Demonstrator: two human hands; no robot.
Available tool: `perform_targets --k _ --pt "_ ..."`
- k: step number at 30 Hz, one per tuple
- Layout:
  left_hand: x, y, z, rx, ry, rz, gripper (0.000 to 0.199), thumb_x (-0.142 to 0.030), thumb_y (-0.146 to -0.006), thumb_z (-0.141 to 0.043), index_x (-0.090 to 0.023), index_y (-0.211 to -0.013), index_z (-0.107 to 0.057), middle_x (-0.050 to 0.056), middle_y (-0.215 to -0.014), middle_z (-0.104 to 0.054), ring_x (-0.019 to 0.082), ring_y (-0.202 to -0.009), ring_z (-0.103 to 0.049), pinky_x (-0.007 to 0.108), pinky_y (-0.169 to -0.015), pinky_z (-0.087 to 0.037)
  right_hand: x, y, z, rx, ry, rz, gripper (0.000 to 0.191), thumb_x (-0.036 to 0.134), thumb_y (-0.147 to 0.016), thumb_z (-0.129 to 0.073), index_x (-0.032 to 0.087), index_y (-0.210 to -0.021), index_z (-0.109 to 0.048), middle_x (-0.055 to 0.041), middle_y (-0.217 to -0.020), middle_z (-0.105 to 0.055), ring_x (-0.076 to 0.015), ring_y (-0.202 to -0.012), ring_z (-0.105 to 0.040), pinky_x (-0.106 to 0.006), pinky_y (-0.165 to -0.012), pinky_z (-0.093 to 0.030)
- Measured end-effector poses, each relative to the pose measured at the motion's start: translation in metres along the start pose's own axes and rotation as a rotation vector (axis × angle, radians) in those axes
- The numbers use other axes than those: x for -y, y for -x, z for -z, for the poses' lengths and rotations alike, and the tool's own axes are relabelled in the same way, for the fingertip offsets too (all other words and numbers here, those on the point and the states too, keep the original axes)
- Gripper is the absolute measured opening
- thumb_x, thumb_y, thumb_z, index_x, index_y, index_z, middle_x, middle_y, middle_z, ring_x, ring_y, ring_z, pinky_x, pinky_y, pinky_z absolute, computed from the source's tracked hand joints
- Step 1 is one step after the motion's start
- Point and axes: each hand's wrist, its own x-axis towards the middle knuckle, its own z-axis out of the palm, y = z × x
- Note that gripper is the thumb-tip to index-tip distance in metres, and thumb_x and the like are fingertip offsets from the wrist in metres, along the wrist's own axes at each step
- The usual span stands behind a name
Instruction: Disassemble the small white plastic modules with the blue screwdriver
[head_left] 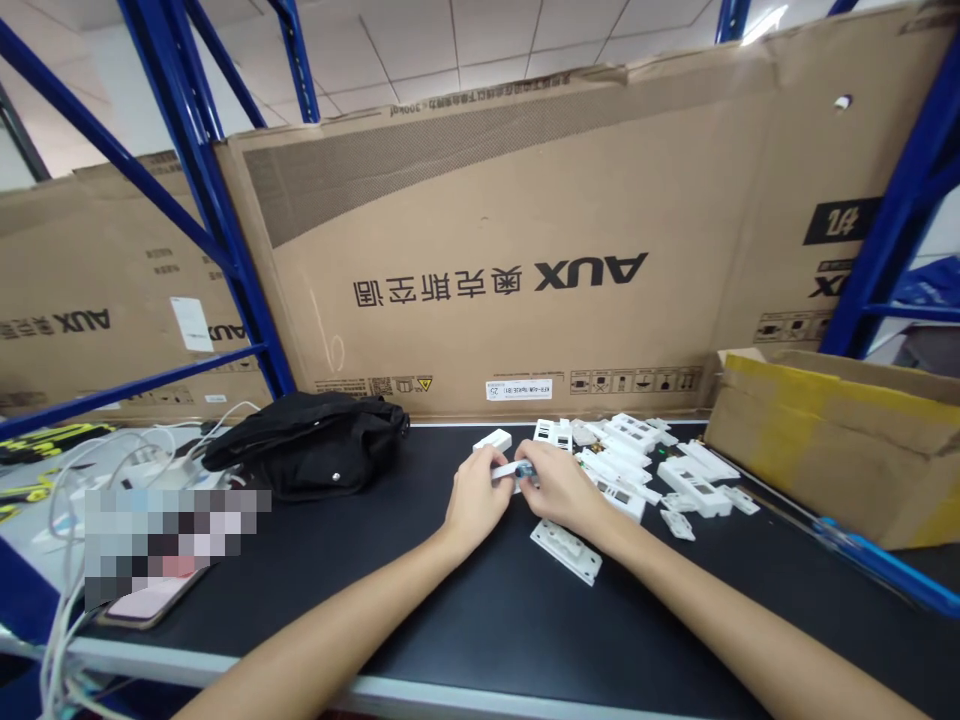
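One white plastic part | held between | left hand — right hand

My bench, inventory: 1 black fabric bag on black benchtop, to my L; 2 AUX cartons behind, vs. blue steel rack; 1 open cardboard box, yellow tape, far R; phone, partly blurred; white cables; yellow/blk tools, far L.

Plastic parts on workbench, cardboard box right.
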Motion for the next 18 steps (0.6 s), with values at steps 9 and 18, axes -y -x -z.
perform_targets --k 9,18 --pt "-0.01 0.002 0.001 0.286 0.456 0.136 0.028 -0.031 -0.081 -0.069 -0.021 -0.089 -0.044 -0.002 -0.072 -0.062 0.015 -0.062 -0.062 0.025 -0.058 -0.04 -0.011 0.011 0.009 -0.069 0.025 0.008 0.037 0.001 -0.068 -0.048 0.019 -0.1 -0.053 -0.0113 -0.101 -0.062 -0.0261 -0.097 -0.058 -0.038 -0.082 -0.049" --pt "0.009 -0.005 0.001 0.404 0.963 0.335 0.044 -0.058 -0.086 -0.063 -0.018 -0.101 -0.053 0.0 -0.086 -0.058 0.009 -0.069 -0.056 0.022 -0.064 -0.045 -0.009 0.012 0.012 -0.104 0.022 0.079 0.038 0.001 -0.075 -0.05 0.019 -0.109 -0.05 -0.0109 -0.105 -0.059 -0.0252 -0.096 -0.061 -0.038 -0.08 -0.052"
